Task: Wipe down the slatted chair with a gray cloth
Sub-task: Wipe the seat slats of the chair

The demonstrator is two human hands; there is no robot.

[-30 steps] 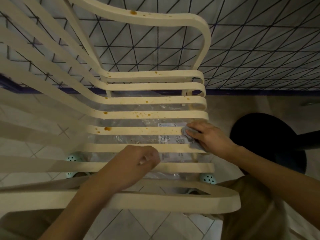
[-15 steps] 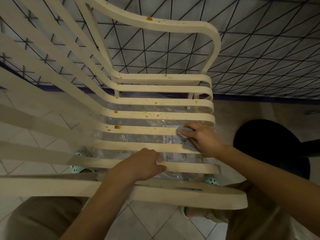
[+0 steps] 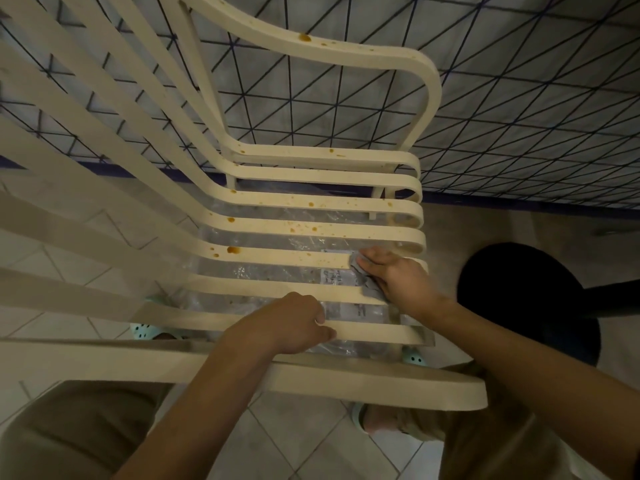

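Chair (image 3: 277, 261) slats lengthwise left to right

From my remote feed: the right hand (image 3: 401, 282) presses a gray cloth (image 3: 362, 278) onto a slat of the cream slatted chair (image 3: 311, 233), toward 3 o'clock, while the left hand (image 3: 294, 323) grips a nearer slat; brown stains (image 3: 232, 250) dot the slats toward 12 o'clock, above tiled floor (image 3: 304, 441)

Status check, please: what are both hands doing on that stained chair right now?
Right hand presses gray cloth on a seat slat. Left hand grips a near slat of the chair. Brown stains remain further along. Nothing blocking.
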